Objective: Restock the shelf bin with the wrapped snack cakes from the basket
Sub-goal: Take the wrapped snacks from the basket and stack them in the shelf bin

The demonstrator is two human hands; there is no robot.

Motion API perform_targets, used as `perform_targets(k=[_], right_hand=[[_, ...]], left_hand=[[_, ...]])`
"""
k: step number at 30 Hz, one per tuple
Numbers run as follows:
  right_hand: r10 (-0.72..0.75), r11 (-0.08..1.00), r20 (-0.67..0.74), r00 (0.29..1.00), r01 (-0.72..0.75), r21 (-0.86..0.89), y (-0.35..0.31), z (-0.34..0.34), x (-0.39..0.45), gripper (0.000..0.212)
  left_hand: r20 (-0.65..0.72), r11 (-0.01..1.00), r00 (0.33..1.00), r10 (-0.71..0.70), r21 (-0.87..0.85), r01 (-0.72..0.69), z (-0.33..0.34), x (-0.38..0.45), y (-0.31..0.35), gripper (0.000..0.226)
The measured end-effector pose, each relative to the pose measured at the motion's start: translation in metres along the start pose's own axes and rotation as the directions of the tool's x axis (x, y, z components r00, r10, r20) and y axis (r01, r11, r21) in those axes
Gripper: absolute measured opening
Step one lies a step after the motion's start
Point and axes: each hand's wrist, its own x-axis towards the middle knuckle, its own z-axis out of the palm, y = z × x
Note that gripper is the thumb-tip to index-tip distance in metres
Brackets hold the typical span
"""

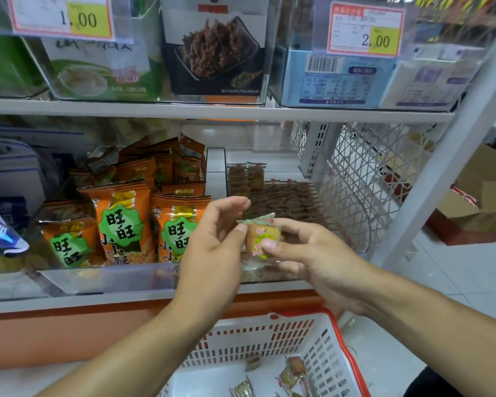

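Both bare forearms reach in from near edge, converging at centre. Left hand [212, 242] raised, palm turned right, fingers curled, thumb tip pinching wrapped snack cake [262, 239]. Right hand [312, 259] opposite, thumb and curled fingers gripping same cake.
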Motion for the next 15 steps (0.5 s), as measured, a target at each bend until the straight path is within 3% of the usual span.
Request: perform_targets(k=[3, 5, 9, 15], right_hand=[[-0.104, 0.974, -0.247, 0.963, 0.048, -0.223, 0.001, -0.016, 0.028, 0.028], [-0.185, 0.875, -0.364, 0.913, -0.016, -0.483, -0.001, -0.026, 0.055, 0.025], [-0.233, 0.684, -0.375, 0.897, -0.123, -0.719, 0.001, -0.047, 0.119, 0.022], [-0.193, 0.686, -0.411, 0.891, -0.176, -0.706, 0.0, -0.054, 0.176, 0.055]], left_hand=[[0.075, 0.893, 0.985, 0.156, 0.416, -0.173, -0.001, 0.0, -0.008, 0.045], [0.104, 0.812, 0.991, 0.089, 0.568, -0.133, 0.0, 0.004, -0.015, 0.056], [0.108, 0.759, 0.99, -0.095, 0.651, 0.002, 0.003, 0.013, -0.027, 0.078], [0.113, 0.75, 0.985, -0.134, 0.661, 0.026, 0.005, 0.018, -0.035, 0.087]])
